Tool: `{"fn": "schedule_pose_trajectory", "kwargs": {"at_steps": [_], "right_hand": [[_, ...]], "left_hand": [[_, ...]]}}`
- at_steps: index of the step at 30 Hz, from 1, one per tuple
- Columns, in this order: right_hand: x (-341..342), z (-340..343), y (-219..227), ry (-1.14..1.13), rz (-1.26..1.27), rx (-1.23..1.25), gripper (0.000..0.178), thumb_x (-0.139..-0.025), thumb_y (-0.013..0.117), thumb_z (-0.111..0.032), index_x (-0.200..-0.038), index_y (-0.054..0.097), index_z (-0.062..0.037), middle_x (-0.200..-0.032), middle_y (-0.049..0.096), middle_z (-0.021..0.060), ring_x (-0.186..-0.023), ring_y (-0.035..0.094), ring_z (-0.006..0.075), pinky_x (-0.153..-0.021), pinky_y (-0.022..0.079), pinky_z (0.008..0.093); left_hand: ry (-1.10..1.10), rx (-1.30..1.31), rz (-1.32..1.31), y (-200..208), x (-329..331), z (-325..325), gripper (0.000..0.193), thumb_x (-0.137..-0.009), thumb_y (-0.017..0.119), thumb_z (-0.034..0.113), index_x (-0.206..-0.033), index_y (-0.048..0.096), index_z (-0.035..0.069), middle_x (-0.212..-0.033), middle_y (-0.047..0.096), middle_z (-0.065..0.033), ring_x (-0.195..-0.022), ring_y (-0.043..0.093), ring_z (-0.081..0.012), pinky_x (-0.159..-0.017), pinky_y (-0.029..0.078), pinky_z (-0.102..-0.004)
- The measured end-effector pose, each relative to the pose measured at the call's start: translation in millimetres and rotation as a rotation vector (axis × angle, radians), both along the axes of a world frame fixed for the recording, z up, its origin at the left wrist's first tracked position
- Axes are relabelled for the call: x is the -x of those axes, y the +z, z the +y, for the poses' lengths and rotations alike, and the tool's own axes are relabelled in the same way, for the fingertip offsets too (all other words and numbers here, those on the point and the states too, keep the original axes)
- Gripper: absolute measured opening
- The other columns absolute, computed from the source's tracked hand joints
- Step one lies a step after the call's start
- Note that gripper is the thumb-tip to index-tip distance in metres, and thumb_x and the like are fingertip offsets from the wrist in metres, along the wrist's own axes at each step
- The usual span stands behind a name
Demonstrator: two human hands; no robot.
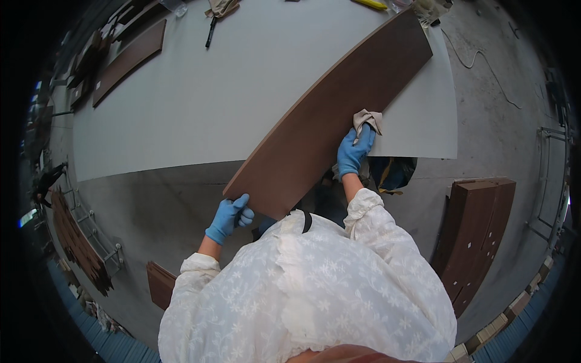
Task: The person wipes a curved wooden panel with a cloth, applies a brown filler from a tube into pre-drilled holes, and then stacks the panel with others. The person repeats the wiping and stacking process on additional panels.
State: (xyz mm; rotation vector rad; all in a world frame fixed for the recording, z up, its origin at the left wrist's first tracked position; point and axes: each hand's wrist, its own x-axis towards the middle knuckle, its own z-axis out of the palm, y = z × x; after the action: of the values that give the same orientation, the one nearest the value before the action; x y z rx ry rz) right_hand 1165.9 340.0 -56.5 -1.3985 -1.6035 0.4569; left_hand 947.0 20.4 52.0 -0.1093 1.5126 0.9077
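A long brown board (330, 115) lies slantwise over the worktable, its near end jutting past the table's front edge toward my body. My left hand (230, 218), in a blue glove, grips the near left corner of this board with curled fingers. On the board's right edge, about midway along, my right hand (356, 148), also in a blue glove, presses a crumpled beige cloth (368, 121). The fingers are closed on the cloth, which sticks out beyond their tips.
The worktable (175, 115) has a pale top. Brown boards (130, 63) lie at its far left; a black marker (210, 33) and a yellow tool (370, 4) lie along the far side. Stacked brown panels (475, 236) stand on the floor at right, more boards (78, 242) at left.
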Motion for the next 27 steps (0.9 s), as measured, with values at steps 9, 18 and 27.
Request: {"fn": "schedule_pose_trajectory", "kwargs": {"at_steps": [9,18,27], "right_hand": [[-10.4,-25.2,20.5,0.169,-0.028,0.074,0.042,-0.090,0.063,-0.001,-0.131,0.062,0.0055,-0.133,0.060,0.0271,-0.122,0.059,0.0450,-0.108,0.046,0.0465],[37.7,-20.6,82.5,0.506,-0.015,-0.012,0.041,-0.095,0.060,-0.003,-0.136,0.060,0.0021,-0.138,0.062,0.0221,-0.129,0.059,0.0402,-0.113,0.043,0.0480],[210.7,-41.8,48.3,1.202,-0.461,-0.131,0.044,-0.086,0.062,-0.016,-0.128,0.064,-0.0015,-0.139,0.060,0.0212,-0.134,0.053,0.0398,-0.120,0.035,0.0529]], "left_hand": [[0.045,0.052,-0.276,-47.8,51.6,-20.3,0.032,-0.101,0.068,0.039,-0.077,0.062,0.019,-0.060,0.055,0.0019,-0.046,0.050,-0.0111,-0.044,0.038,-0.0266],[-0.006,0.068,0.044,-63.0,159.6,-62.4,0.039,-0.100,0.068,0.049,-0.117,0.068,0.014,-0.103,0.071,-0.0030,-0.088,0.067,-0.0147,-0.077,0.053,-0.0299],[0.677,-0.183,0.053,-86.8,172.3,-59.8,0.050,-0.103,0.066,0.036,-0.143,0.057,0.007,-0.143,0.062,-0.0057,-0.131,0.057,-0.0226,-0.115,0.044,-0.0418]]}}
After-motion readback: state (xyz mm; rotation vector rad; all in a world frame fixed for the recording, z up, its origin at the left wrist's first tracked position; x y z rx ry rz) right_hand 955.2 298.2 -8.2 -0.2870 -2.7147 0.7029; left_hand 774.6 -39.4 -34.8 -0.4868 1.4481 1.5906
